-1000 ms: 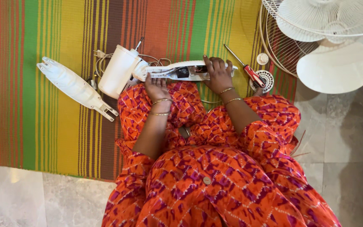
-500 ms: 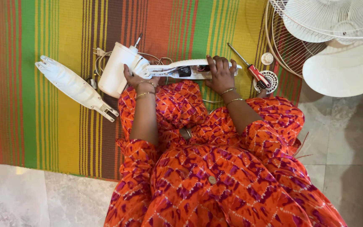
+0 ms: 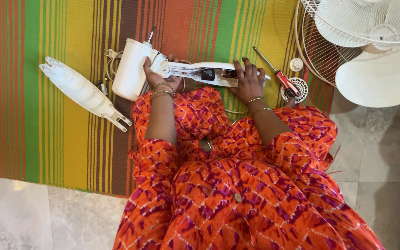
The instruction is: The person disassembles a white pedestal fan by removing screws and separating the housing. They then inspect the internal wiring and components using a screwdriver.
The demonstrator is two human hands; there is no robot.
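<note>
Both hands on, seemingly, fan stem.

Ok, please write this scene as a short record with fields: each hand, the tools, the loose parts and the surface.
left hand: grips the joint between the white motor housing and the open fan neck
right hand: lies flat on the fan neck, pressing it down
tool: red-handled screwdriver, beside the right hand, not held
loose parts: white neck cover left of the housing; round cap; fan grille and round base at upper right
surface: striped mat on a stone floor
</note>
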